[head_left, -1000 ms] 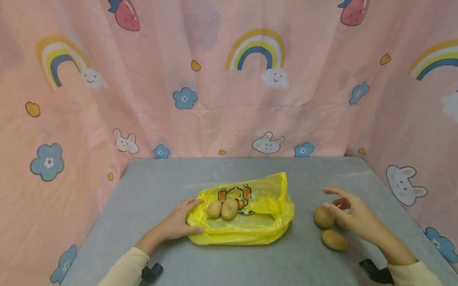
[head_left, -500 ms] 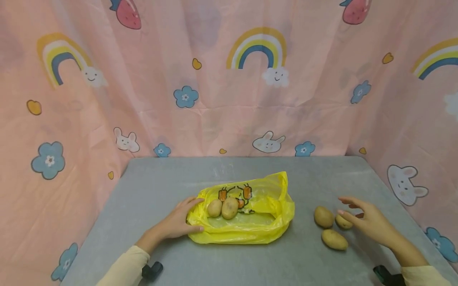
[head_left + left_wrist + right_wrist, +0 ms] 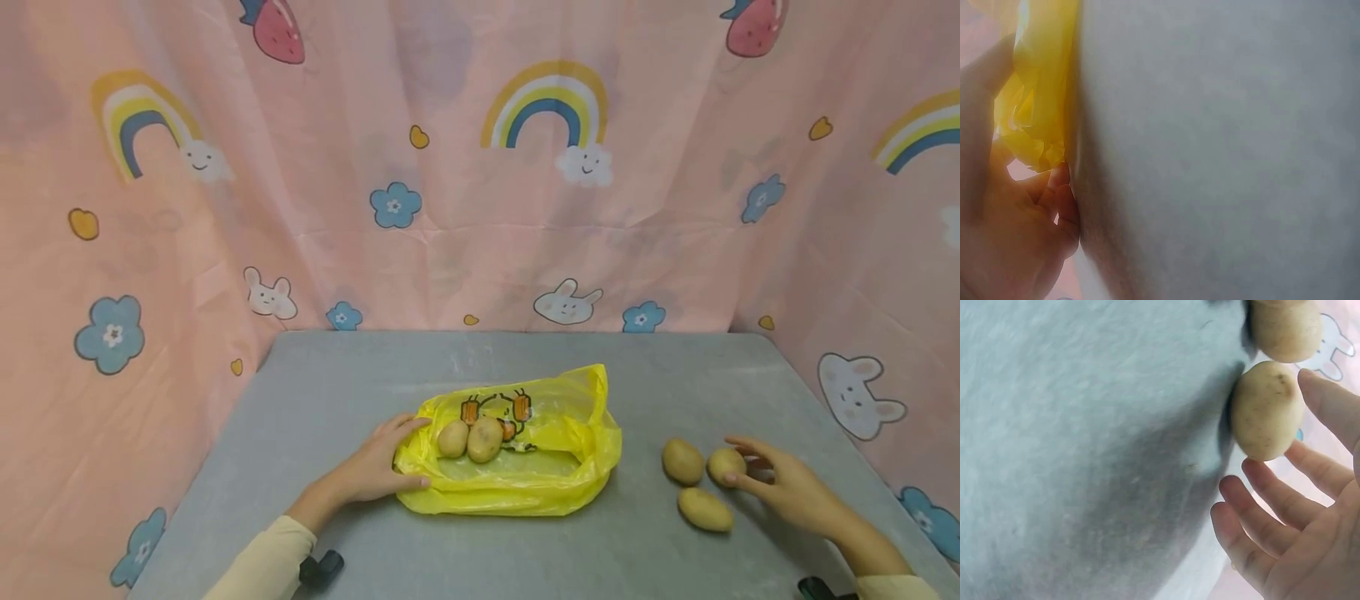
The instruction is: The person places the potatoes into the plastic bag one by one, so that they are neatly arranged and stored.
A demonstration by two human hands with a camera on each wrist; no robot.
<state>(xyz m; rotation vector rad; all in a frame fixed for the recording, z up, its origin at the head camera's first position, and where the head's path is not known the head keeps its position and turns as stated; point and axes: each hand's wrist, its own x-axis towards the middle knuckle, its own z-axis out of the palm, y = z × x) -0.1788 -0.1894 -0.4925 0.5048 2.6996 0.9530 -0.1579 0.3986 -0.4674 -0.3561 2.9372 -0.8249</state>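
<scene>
A yellow plastic bag lies on its side with its mouth facing me. Two potatoes, a smaller one and a larger one, sit inside at its left. My left hand holds the bag's left end, thumb in front and fingers behind; the left wrist view shows the hand against the yellow plastic. On the right, my right hand is around the near side of a potato. The right wrist view shows its spread fingers and thumb beside that potato.
Two more potatoes lie close by, a round one to the left and an oval one in front. The grey table is bounded by a pink printed curtain behind and at both sides.
My right hand has drawn back from above the potatoes, moving right and nearer, and has come down beside the right-hand potato, uncovering it. My left hand and the bag have stayed put.
</scene>
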